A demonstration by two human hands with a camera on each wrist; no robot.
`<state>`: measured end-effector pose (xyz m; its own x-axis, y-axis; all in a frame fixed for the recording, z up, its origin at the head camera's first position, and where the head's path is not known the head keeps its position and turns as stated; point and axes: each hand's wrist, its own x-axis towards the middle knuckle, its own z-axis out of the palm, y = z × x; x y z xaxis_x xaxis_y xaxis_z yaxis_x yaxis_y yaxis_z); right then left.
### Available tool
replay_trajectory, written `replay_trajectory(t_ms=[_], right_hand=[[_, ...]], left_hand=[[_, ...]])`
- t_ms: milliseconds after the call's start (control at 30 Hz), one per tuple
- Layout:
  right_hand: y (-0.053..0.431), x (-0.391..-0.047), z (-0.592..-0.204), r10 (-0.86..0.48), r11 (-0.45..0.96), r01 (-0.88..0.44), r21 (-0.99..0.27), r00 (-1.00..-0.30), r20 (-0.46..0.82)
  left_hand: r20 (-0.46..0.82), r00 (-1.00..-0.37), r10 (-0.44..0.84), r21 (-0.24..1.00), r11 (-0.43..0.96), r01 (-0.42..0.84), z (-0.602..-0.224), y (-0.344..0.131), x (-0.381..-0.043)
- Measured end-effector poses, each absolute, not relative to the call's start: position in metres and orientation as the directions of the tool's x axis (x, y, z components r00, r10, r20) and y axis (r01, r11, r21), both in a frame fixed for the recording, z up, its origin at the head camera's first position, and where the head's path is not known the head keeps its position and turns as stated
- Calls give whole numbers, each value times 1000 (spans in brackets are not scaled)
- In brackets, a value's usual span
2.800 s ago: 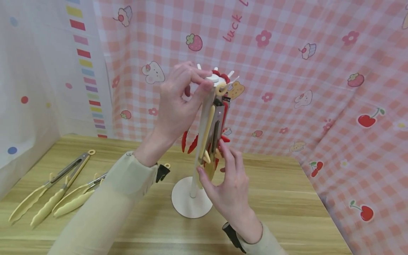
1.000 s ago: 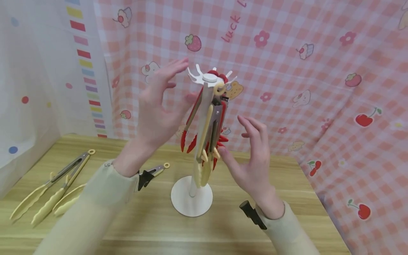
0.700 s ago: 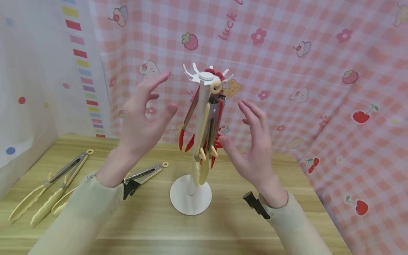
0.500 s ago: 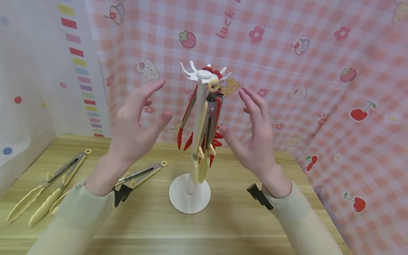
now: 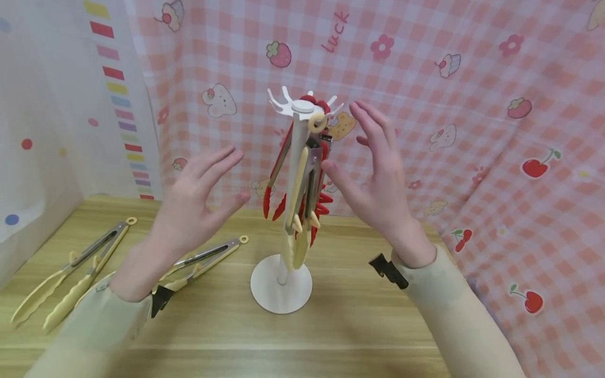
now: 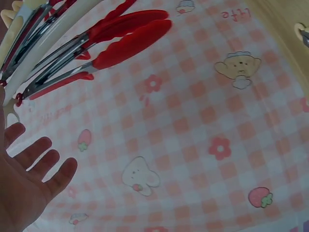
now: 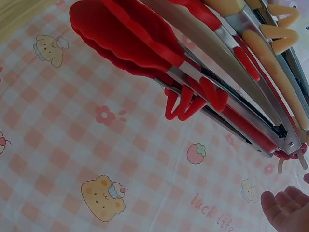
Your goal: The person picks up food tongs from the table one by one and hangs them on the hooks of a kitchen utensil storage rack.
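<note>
A white stand (image 5: 302, 108) with hooks round its top stands upright on a round base. From a right-hand hook hang cream-tipped tongs (image 5: 313, 155) by their ring. Red tongs (image 5: 268, 202) hang on the far side, and the wrist views show their red heads (image 6: 133, 46) and metal arms close up. My left hand (image 5: 189, 202) is in the air left of the pole, fingers extended and holding nothing. On the other side, my right hand (image 5: 380, 178) is raised with spread fingers, its thumb tip close beside the hanging tongs in the head view.
On the wooden table (image 5: 340, 325), cream tongs (image 5: 96, 252) lie spread at the left. Another cream pair (image 5: 222, 251) lies partly behind my left arm. A pink checked cloth (image 5: 416, 115) hangs behind the stand and along the right side.
My left hand has left the stand's top and moved down and left. The right hand has come off the cream tongs, moving right and upward. The tongs stay hanging.
</note>
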<state>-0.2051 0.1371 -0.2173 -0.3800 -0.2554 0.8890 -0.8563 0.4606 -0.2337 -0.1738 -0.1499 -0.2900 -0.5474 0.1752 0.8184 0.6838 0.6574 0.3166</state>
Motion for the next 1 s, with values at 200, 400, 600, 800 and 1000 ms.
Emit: replay_trajectory(t_ms=[200,400,600,800,1000], right_hand=[[134,-210,-205,-310,444,-873,-203,-362,879],[130,-214,-193,-366,409,-888,-208,-369,855],[126,-218,-180,-417,379,-898,-223,-381,826],[125,-221,-174,-434,331,-898,-291,-419,798],[125,-225,-172,-447,304,-896,-323,-433,783]], left_hand=[[788,-588,182,330,682,652,-300,-158,-171],[652,-733,193,378,755,535,-304,-165,-166],[569,-795,213,369,797,478,-312,-172,-165],[545,-809,219,345,821,455,-320,-177,-165],[535,-817,213,332,837,435,-328,-182,-167]])
